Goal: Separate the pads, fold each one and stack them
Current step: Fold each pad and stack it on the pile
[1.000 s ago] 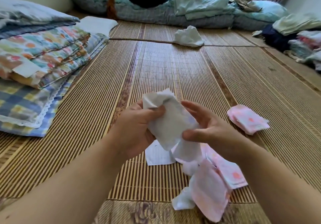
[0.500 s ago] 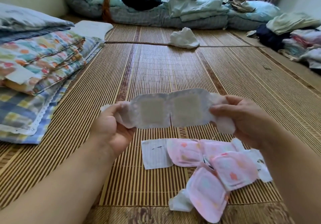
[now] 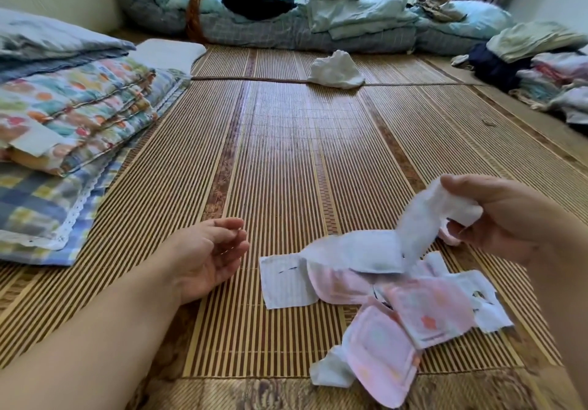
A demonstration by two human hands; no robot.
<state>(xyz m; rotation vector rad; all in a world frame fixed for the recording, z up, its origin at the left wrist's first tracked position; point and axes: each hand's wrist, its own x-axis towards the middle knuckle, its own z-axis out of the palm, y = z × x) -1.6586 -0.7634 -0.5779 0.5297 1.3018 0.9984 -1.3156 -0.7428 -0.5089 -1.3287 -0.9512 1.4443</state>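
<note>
A long white pad (image 3: 416, 228) hangs from my right hand (image 3: 502, 218), which pinches one end at the right; its other end trails down onto the pile. The pile of pink and white pads (image 3: 413, 301) lies on the bamboo mat (image 3: 280, 167) in front of me, with a pink pad (image 3: 378, 352) nearest. A flat white piece (image 3: 284, 282) lies at the pile's left edge. My left hand (image 3: 210, 256) hovers palm up left of the pile, fingers loosely curled and apart, holding nothing.
Folded floral and checked quilts (image 3: 70, 135) are stacked at the left. A crumpled white cloth (image 3: 335, 70) lies on the mat farther ahead. Bedding (image 3: 334, 24) lines the back, and piles of clothes (image 3: 547, 72) sit at the right.
My left hand has let go of the white pad, which was stretched between both hands. The pad now dangles from my right hand, its free end dropped onto the pile.
</note>
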